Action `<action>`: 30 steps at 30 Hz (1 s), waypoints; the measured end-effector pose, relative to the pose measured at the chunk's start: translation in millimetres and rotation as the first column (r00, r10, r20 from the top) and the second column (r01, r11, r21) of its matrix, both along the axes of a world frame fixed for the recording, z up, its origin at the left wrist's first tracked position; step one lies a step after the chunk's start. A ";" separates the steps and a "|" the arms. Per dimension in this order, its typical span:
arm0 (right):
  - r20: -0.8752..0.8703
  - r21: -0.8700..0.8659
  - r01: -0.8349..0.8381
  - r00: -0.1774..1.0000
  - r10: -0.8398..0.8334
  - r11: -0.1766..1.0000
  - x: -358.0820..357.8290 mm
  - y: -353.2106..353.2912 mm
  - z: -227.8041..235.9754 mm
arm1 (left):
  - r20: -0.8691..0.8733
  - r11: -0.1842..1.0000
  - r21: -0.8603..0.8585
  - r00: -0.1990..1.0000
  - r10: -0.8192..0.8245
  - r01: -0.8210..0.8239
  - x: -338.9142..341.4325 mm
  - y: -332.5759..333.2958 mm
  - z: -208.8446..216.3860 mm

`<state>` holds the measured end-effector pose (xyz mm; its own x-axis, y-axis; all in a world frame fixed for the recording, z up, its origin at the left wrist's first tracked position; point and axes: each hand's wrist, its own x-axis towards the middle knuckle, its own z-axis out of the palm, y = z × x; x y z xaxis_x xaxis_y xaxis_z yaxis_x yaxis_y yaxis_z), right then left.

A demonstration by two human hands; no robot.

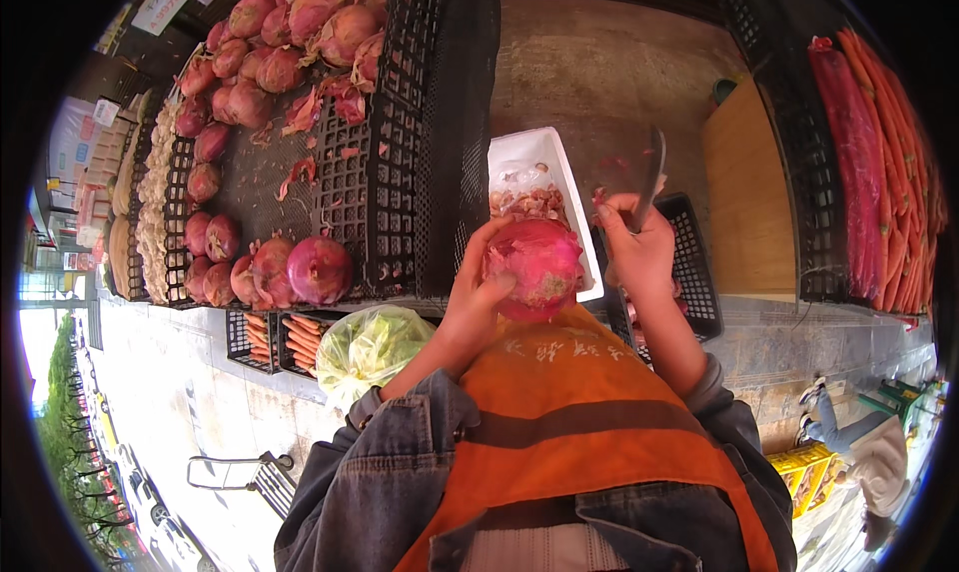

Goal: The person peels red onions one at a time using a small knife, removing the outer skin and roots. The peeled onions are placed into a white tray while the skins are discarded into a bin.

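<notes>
My left hand (478, 294) is closed round a large red onion (534, 267) in front of my orange apron. Some of the onion's skin looks loose and torn. To the right of it, my right hand (639, 240) grips a knife (654, 167) whose dark, curved blade points up and away from me. A scrap of red skin shows at the fingertips of that hand. Beneath the onion stands a white foam box (574, 187) with onion peelings (529, 200) in it.
A black crate (345, 182) of red onions (270, 47) fills the left. Black crates hold carrots (884, 172) at the right and carrots (303, 342) at lower left, beside a bag of leafy greens (370, 347). A black basket (689, 262) stands below my right hand. A person (869, 452) is at lower right.
</notes>
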<state>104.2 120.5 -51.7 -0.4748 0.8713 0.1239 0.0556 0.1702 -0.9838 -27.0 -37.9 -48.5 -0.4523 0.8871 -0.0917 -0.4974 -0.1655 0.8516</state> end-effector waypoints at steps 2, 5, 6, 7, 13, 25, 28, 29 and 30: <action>-0.058 -0.251 -0.091 0.995 0.079 0.964 6.4 0.1 6.1 | -0.047 1.000 0.016 0.999 -0.016 0.017 -1.5 -1.4 -1.2; -0.045 0.049 -0.307 0.950 0.309 0.950 8.6 -14.3 28.6 | -0.128 0.999 -0.007 0.991 -0.032 0.031 -3.0 3.8 3.2; -0.017 0.179 -0.355 0.931 0.364 0.918 8.6 -17.5 34.2 | -0.174 0.999 -0.039 0.984 -0.040 0.033 -3.1 3.7 4.1; 0.044 0.215 -0.387 0.921 0.387 0.897 9.6 -17.2 37.5 | -0.222 0.997 -0.075 0.974 -0.046 0.030 -3.6 2.5 6.7; 0.291 0.307 -0.451 0.883 0.369 0.838 16.4 -16.6 53.3 | -0.492 0.985 -0.171 0.868 -0.071 -0.017 -6.7 -1.5 6.5; 0.201 0.317 -0.188 0.971 0.128 0.930 6.7 -8.5 18.1 | -0.650 0.984 -0.180 0.750 -0.119 0.001 -5.8 -7.2 8.7; 0.206 0.307 -0.060 0.978 -0.005 0.950 0.0 6.0 -7.2 | -0.372 0.987 -0.136 0.920 -0.126 0.081 -2.8 -10.7 12.5; 0.198 0.303 -0.032 0.980 -0.031 0.952 -2.3 13.6 -27.3 | -0.243 0.989 -0.102 0.961 -0.131 0.109 -2.1 -10.7 14.4; 0.191 0.299 -0.001 0.980 -0.059 0.954 -3.8 19.9 -45.3 | -0.158 0.991 -0.051 0.978 -0.134 0.127 -3.5 -9.9 11.8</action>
<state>100.4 140.5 -96.9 -0.4906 0.8232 0.2857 0.2515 0.4477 -0.8581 -30.5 -47.8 -36.7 -0.3448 0.9364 -0.0646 -0.3688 -0.0719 0.9267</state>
